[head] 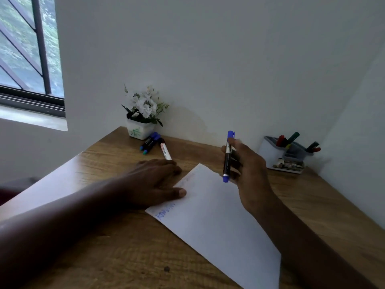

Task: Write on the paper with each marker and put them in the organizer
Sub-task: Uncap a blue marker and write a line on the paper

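A white sheet of paper (216, 222) lies on the wooden desk (116, 253), with blue scribbles near its left corner. My left hand (155, 181) rests flat on the paper's left edge, fingers spread, holding nothing. My right hand (248, 167) is raised above the paper's far corner and grips a capped blue marker (228, 156) held nearly upright. A white marker with a dark cap (165, 151) and two dark markers (149, 143) lie on the desk beyond my left hand. The grey organizer (285, 156) stands at the back right with several markers in it.
A small white pot of white flowers (141, 115) stands against the back wall, just behind the loose markers. Walls close the desk at the back and right. A barred window (27, 51) is at the upper left.
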